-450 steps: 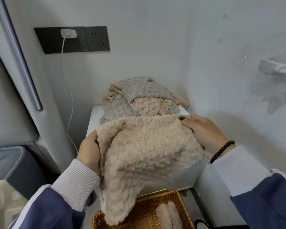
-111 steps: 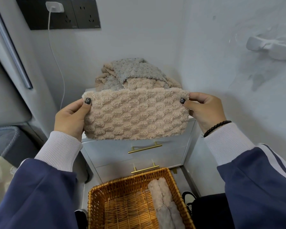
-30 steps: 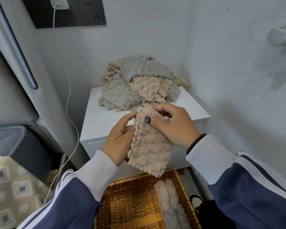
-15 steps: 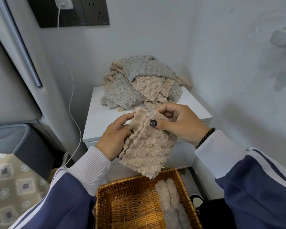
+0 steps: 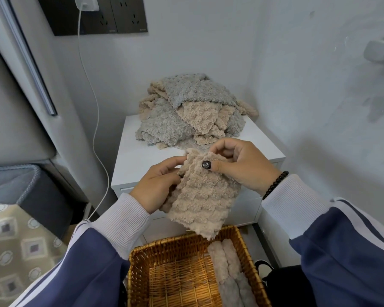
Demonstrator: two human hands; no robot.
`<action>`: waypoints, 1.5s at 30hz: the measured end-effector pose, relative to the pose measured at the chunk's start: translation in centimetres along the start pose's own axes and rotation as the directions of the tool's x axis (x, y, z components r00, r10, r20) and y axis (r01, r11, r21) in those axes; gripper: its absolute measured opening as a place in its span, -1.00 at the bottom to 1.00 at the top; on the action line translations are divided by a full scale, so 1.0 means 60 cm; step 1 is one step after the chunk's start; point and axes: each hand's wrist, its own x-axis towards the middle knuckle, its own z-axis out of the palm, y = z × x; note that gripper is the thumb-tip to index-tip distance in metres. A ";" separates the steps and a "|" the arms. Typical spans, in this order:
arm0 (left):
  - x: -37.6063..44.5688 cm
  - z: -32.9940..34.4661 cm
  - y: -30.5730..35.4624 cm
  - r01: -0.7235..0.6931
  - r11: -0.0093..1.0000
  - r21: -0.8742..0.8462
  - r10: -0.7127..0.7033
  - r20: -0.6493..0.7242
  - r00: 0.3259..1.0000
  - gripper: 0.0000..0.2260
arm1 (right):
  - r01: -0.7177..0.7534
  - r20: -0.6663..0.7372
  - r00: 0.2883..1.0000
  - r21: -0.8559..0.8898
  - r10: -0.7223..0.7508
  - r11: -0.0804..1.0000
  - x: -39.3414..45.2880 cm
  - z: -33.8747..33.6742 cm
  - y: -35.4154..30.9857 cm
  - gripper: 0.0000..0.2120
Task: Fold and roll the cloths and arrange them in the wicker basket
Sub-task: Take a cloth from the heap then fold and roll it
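Left hand (image 5: 155,187) and right hand (image 5: 242,165) both pinched the folded beige fluffy cloth (image 5: 202,196), which hung above the rectangular wicker basket (image 5: 140,262).

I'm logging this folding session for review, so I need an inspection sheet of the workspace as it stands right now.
Surface: white cabinet top, bare at the front, loaded at the back.
Job's things: folded beige cloth held in the air above the wicker basket; rolled cloths lie along the basket's right side; pile of grey and beige cloths unfolded on the cabinet.
Clutter: dark bag on the floor right of the basket.
Hands: left hand and right hand both pinch the cloth's upper edge.
Cables: white cable hangs from the charger in the black wall socket.
Surroundings: pale walls; patterned fabric at lower left.
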 end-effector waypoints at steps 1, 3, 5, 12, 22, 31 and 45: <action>-0.002 0.003 0.002 -0.001 1.000 -0.003 0.001 0.023 1.000 -0.60 | -0.012 -0.010 1.000 -0.023 0.012 1.000 0.001 0.000 0.002 -0.83; -0.002 0.005 0.003 -0.005 1.000 -0.017 0.006 0.047 0.999 -0.67 | -0.033 -0.032 0.999 -0.060 0.031 0.998 0.003 0.001 0.005 -0.82; 0.000 0.004 0.000 -0.010 1.000 -0.021 0.011 0.019 1.000 -0.75 | -0.037 -0.059 0.998 -0.076 0.033 0.996 0.004 0.001 0.005 -0.83; -0.001 -0.002 -0.011 -0.078 0.993 0.087 0.070 0.088 0.994 -0.76 | -0.012 -0.071 0.997 -0.125 0.003 0.992 0.001 -0.001 -0.002 -0.92; -0.010 0.004 -0.008 -0.128 0.970 0.208 0.115 0.073 0.991 -0.73 | -0.052 -0.083 0.995 0.000 0.052 0.999 0.002 0.006 0.000 -0.92; -0.016 0.011 -0.002 -0.159 0.984 0.084 0.149 0.115 0.982 -0.59 | -0.005 -0.103 0.995 -0.038 0.001 0.999 0.005 0.028 0.006 -0.90; -0.010 0.003 0.009 -0.162 0.943 -0.292 0.088 -0.252 0.964 -0.61 | -0.374 -0.074 0.875 0.525 0.479 0.765 0.015 0.037 0.009 -0.20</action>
